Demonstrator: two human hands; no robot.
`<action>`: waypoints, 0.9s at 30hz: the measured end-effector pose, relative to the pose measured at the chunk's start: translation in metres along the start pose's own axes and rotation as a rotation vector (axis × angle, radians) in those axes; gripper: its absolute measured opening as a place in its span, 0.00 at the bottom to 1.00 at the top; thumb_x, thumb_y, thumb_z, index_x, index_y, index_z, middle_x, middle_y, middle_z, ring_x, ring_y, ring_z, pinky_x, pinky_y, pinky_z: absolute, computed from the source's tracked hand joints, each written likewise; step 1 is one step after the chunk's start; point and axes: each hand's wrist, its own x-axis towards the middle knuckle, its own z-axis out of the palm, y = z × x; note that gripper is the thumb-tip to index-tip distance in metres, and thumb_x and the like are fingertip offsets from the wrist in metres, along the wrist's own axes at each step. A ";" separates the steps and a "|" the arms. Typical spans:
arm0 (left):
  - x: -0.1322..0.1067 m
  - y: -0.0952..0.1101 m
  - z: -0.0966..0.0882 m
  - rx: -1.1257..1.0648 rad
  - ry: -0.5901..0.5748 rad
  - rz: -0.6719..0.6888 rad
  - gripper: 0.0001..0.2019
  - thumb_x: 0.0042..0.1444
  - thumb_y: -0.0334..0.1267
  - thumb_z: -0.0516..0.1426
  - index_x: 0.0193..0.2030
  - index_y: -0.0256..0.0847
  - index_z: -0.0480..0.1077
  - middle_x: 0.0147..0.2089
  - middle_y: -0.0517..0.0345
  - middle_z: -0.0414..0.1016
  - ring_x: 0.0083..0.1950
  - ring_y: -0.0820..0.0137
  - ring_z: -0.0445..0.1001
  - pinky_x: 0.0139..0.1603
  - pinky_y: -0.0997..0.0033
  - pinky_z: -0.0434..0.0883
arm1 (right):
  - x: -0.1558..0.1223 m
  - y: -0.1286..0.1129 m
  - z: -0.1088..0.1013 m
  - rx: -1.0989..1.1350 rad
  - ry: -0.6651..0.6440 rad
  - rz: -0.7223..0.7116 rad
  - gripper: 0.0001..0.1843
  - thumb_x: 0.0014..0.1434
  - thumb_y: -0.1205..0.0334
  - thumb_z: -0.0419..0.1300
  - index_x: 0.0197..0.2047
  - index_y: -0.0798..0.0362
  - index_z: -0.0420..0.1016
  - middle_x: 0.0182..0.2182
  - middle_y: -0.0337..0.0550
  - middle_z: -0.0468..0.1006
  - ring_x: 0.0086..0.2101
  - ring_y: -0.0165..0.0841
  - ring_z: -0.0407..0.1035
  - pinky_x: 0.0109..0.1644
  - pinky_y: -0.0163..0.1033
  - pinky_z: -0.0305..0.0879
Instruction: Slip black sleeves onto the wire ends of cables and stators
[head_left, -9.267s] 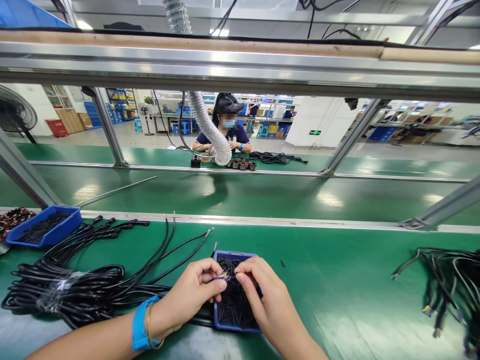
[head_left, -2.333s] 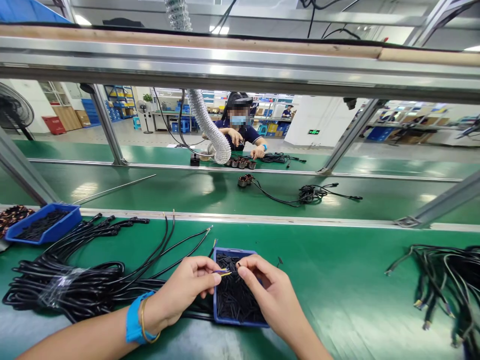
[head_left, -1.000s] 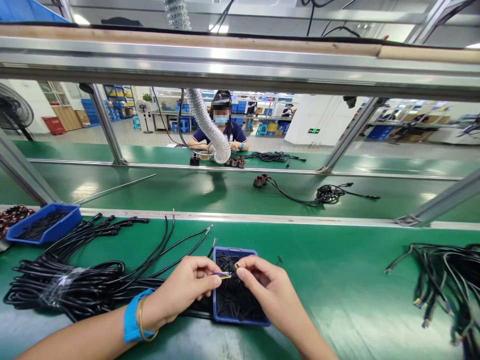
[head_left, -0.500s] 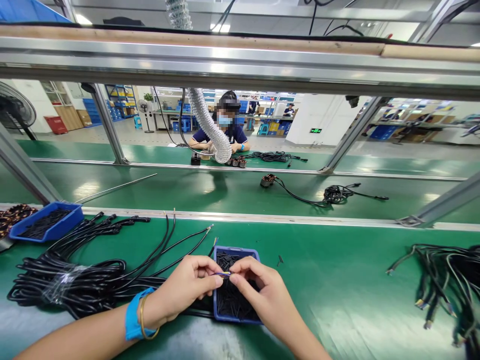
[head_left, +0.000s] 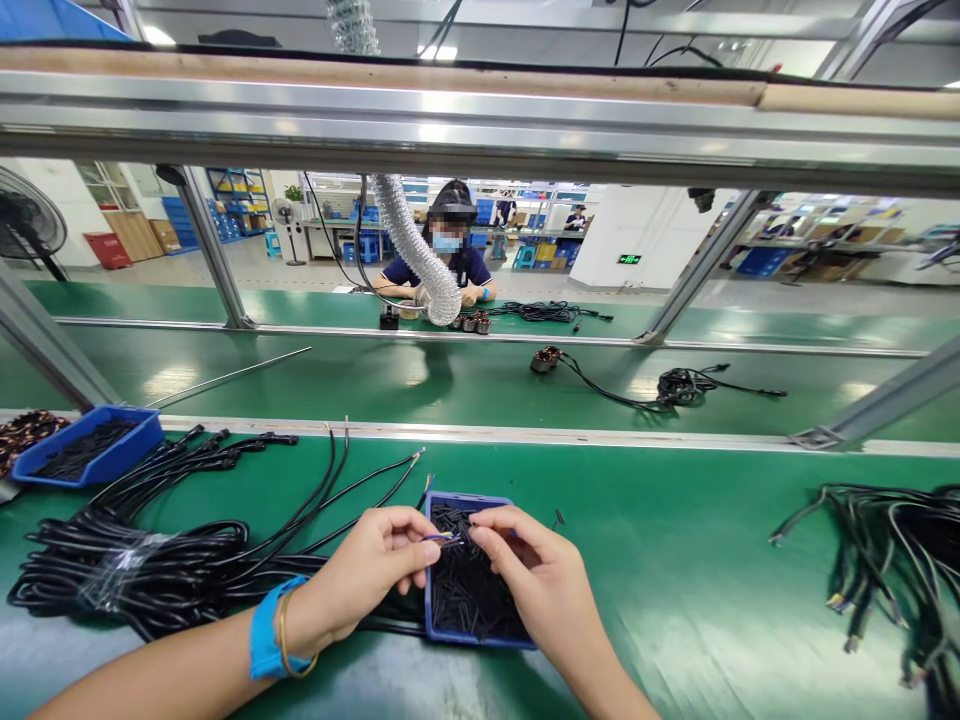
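Left hand [head_left: 371,575] grasping the wire ends [head_left: 441,539] should hold steady over the blue tray [head_left: 469,499] while right hand [head_left: 536,585] pinches their tips.

A long green work table [head_left: 675,590] fills the front, and a second green belt [head_left: 420,380] runs behind it. A big silver bar [head_left: 480,125] crosses overhead on slanted metal legs [head_left: 214,255]. A shiny bendy hose [head_left: 418,255] hangs down. Far back are a pale floor [head_left: 285,272], a white pillar [head_left: 656,230], blue shelves [head_left: 236,200] and a black fan [head_left: 26,225] on the left. Bright lamps [head_left: 157,35] glow above.
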 end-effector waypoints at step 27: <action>-0.004 0.007 0.000 0.004 -0.027 -0.019 0.21 0.48 0.53 0.68 0.34 0.34 0.75 0.24 0.62 0.68 0.25 0.76 0.64 0.24 0.76 0.59 | 0.001 -0.014 -0.011 -0.671 -0.040 -0.604 0.16 0.71 0.74 0.49 0.46 0.56 0.78 0.35 0.50 0.76 0.36 0.37 0.66 0.39 0.40 0.70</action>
